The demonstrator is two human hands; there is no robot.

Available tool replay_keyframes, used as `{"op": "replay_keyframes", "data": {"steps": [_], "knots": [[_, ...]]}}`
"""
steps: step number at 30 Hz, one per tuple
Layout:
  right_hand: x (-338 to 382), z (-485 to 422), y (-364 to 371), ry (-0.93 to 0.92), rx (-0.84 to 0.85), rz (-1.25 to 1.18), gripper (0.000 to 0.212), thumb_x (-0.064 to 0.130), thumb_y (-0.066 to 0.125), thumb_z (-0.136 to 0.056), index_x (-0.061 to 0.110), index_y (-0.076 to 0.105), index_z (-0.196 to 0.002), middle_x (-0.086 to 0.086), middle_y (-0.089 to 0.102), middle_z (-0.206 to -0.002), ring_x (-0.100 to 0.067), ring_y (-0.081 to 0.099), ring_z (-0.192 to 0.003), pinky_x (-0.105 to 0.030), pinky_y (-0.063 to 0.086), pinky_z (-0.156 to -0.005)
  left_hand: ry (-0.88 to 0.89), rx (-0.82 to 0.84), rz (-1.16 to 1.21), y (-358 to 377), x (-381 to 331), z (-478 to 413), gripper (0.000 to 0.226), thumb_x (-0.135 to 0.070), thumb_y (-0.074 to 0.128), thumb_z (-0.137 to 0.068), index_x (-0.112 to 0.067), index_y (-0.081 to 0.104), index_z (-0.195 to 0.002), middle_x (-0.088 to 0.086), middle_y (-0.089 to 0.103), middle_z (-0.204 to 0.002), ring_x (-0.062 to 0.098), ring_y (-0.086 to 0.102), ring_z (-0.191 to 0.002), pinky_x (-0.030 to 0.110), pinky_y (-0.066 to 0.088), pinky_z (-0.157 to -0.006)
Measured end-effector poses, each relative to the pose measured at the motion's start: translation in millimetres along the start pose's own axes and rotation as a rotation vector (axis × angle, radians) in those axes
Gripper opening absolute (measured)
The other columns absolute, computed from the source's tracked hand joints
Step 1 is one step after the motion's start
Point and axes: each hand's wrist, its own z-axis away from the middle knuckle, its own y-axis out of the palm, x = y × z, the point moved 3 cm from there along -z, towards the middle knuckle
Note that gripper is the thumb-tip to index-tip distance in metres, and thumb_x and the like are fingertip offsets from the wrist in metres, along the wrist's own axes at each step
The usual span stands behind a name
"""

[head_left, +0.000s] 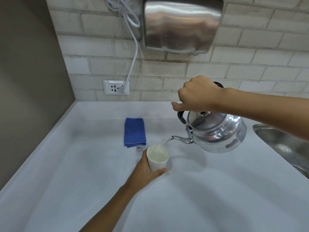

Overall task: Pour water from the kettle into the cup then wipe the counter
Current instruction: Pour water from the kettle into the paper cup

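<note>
Pale grey counter point(184, 198) filling most of the view, running back to a whitish brick wall point(234, 64) and meeting a plain brown side wall point(30, 81) on the left

High on the brick wall, a steel hand dryer point(182, 24), with a white cable point(133, 61) dropping from beside it to a plug in the white wall socket point(116, 87) just above the counter's back edge

At the far right edge, part of a steel sink point(284, 144) set into the counter

Steel kettle point(217, 131) held in the air above the counter, left of the sink, tilted with its spout down toward the left; lid on, black-ended handle up top

Right hand point(199, 94) closed in a fist around the kettle's handle, forearm reaching in from the right

Left hand point(147, 171) wrapped around the lower side of the cup, thumb across the near face, forearm coming up from the bottom edge

Folded blue cloth point(134, 132) lying flat on the counter behind and left of the cup, near it but not touching, a small tag showing at its near corner

White paper cup point(158, 158) upright on the counter, just below and left of the spout tip

Thin stream of water point(164, 143) falling from the spout tip into the cup's open mouth, water visible inside
</note>
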Motion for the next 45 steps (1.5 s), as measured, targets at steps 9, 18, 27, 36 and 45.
{"op": "replay_keyframes", "data": {"steps": [9,18,27,36,45], "knots": [[0.6,-1.0,-0.3,0.006,0.008,0.008,0.060,0.044,0.041,-0.090,0.009,0.022,-0.045,-0.005,0.026,-0.044,-0.018,0.020,-0.041,-0.023,0.014,-0.045,-0.002,0.007,-0.004,0.1,-0.8,0.4,0.079,-0.071,0.074,-0.051,-0.066,0.023,-0.112,-0.032,0.044,-0.119,-0.002,0.049,-0.110,0.001,0.043,-0.075],[3.1,-0.9,0.1,0.009,0.013,-0.023,0.060,0.043,0.041,-0.090,0.009,0.020,-0.046,-0.005,0.025,-0.045,-0.017,0.020,-0.042,-0.024,0.015,-0.045,-0.012,0.005,-0.008,0.2,0.5,0.2,0.080,-0.071,0.074,-0.051,-0.065,0.023,-0.112,-0.027,0.047,-0.121,0.001,0.049,-0.112,0.004,0.040,-0.080],[3.1,9.7,18.8,0.059,-0.001,-0.100,0.063,0.041,0.043,-0.090,0.009,0.019,-0.042,-0.004,0.022,-0.040,-0.018,0.019,-0.038,-0.024,0.011,-0.045,-0.027,0.012,0.003,0.3,-1.1,2.0,0.076,-0.063,0.077,-0.056,-0.059,0.028,-0.114,-0.030,0.046,-0.121,-0.016,0.043,-0.111,-0.004,0.037,-0.079],[-33.8,16.6,84.9,0.393,-0.015,-0.368,0.059,0.040,0.045,-0.088,0.013,0.027,-0.039,0.000,0.026,-0.036,-0.017,0.028,-0.038,-0.025,0.024,-0.045,-0.061,0.015,0.011,1.4,4.8,1.6,0.091,-0.066,0.077,-0.054,-0.045,0.030,-0.129,-0.023,0.049,-0.125,-0.001,0.047,-0.117,0.020,0.043,-0.095],[-56.4,-26.3,144.6,0.621,-0.031,-0.617,0.055,0.038,0.045,-0.086,0.015,0.025,-0.040,0.000,0.027,-0.038,-0.018,0.027,-0.038,-0.026,0.022,-0.045,-0.092,0.016,0.014,2.2,8.7,0.8,0.089,-0.064,0.079,-0.054,-0.045,0.032,-0.127,-0.024,0.051,-0.125,-0.001,0.048,-0.117,0.026,0.046,-0.099]]}}
